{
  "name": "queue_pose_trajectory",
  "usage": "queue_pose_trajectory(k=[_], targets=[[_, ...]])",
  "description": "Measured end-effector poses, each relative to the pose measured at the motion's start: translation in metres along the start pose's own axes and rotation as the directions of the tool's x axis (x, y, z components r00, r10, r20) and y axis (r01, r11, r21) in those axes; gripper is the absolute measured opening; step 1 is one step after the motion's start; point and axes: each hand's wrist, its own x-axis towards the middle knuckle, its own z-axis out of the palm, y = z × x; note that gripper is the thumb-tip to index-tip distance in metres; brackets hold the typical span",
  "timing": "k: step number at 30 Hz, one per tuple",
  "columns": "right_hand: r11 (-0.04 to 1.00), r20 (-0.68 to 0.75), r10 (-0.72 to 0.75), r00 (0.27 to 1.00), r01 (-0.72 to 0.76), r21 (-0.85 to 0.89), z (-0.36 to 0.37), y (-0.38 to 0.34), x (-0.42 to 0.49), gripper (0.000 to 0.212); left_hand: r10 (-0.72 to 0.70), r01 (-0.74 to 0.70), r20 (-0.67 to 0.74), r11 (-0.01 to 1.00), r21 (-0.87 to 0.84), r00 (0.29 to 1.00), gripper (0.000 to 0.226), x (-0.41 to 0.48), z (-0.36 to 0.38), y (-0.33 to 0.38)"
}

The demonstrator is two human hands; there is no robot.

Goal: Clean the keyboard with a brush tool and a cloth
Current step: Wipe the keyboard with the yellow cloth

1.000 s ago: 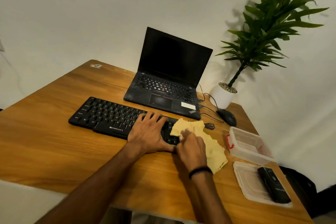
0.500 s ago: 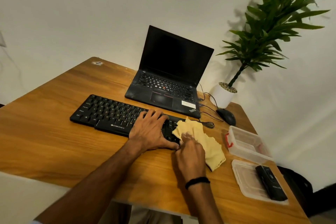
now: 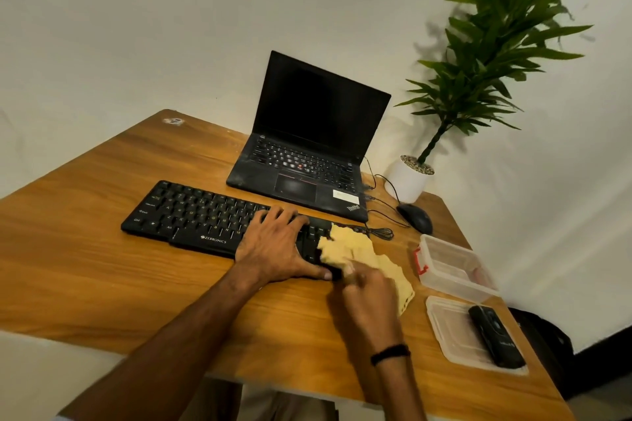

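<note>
On wooden desk (image 3: 102,267), mid-frame: black plastic keyboard (image 3: 191,215) pinned under flat, spread left hand (image 3: 273,246). Blurred right hand (image 3: 369,297), gripping crumpled yellow cloth (image 3: 345,246), dragged nearer than a second ago; right-end wiping under way.

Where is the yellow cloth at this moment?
Head view: the yellow cloth drapes over the right end of the keyboard, held by the right hand, with the left hand beside it and the clear container to its right.

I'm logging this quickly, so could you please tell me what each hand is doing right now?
Left hand: open, resting flat on the keyboard.
Right hand: gripping the cloth.
</note>
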Motion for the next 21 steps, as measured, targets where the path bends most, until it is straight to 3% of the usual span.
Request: queue_pose_trajectory(k=[1,2,3,4,5,6,7,9,11,12,14,15,19,21], targets=[[0.954,-0.036,0.153,0.988,-0.138,0.268,-0.011,0.006,0.011,0.021,0.002,-0.002,0.0,1.0,-0.004,1.0,0.129,-0.001,0.0,0.0],[0.798,-0.029,0.303,0.952,-0.237,0.554,-0.024,0.01,0.021,0.018,0.003,-0.003,0.0,1.0,-0.008,1.0,0.13,-0.001,0.0,-0.001],[0.526,0.04,0.394,0.918,-0.261,0.81,-0.039,0.011,0.026,0.028,0.006,-0.006,0.0,1.0,-0.011,1.0,0.131,-0.001,0.0,-0.001],[0.268,0.076,0.464,0.883,-0.221,0.937,-0.049,0.019,0.032,0.045,0.008,-0.008,-0.003,1.0,-0.012,1.0,0.131,-0.001,0.0,-0.001],[0.139,0.067,0.511,0.857,-0.159,0.977,-0.057,0.024,0.035,0.051,0.008,-0.008,-0.005,1.0,-0.014,1.0,0.131,0.0,0.0,-0.001],[0.138,0.021,0.529,0.849,-0.11,0.984,-0.062,0.024,0.035,0.044,0.006,-0.006,-0.005,1.0,-0.015,1.0,0.131,0.0,0.001,-0.001],[0.228,-0.067,0.509,0.858,-0.06,0.972,-0.064,0.021,0.035,0.036,0.006,-0.006,-0.004,1.0,-0.016,1.0,0.13,0.0,0.001,-0.001],[0.52,-0.332,0.431,0.839,0.069,0.851,-0.063,0.013,0.031,0.027,0.005,-0.005,-0.002,1.0,-0.017,1.0,0.13,0.001,0.001,-0.001],[0.836,-0.491,0.252,0.834,0.068,0.545,-0.047,0.013,0.03,0.022,0.006,-0.006,-0.002,1.0,-0.02,1.0,0.13,0.0,0.002,-0.002],[0.951,-0.476,0.147,0.867,0.008,0.309,-0.034,0.017,0.03,0.022,0.007,-0.007,-0.003,1.0,-0.019,1.0,0.13,0.0,0.002,-0.002],[0.993,-0.318,0.005,0.948,-0.043,-0.113,0.0,0.022,0.024,0.023,0.006,-0.006,-0.001,1.0,-0.018,1.0,0.129,0.0,0.002,-0.002],[0.974,-0.244,-0.044,0.969,-0.013,-0.227,0.017,0.02,0.017,0.026,0.004,-0.004,0.001,1.0,-0.02,1.0,0.129,0.0,0.002,-0.001],[0.918,-0.075,-0.268,0.961,0.231,-0.322,0.048,0.012,-0.004,0.041,0.007,-0.007,0.01,1.0,-0.03,1.0,0.126,0.001,0.0,-0.002],[0.934,-0.139,-0.232,0.963,0.18,-0.309,0.04,0.014,0.0,0.046,0.013,-0.013,0.01,1.0,-0.029,1.0,0.127,0.001,0.001,-0.001]])
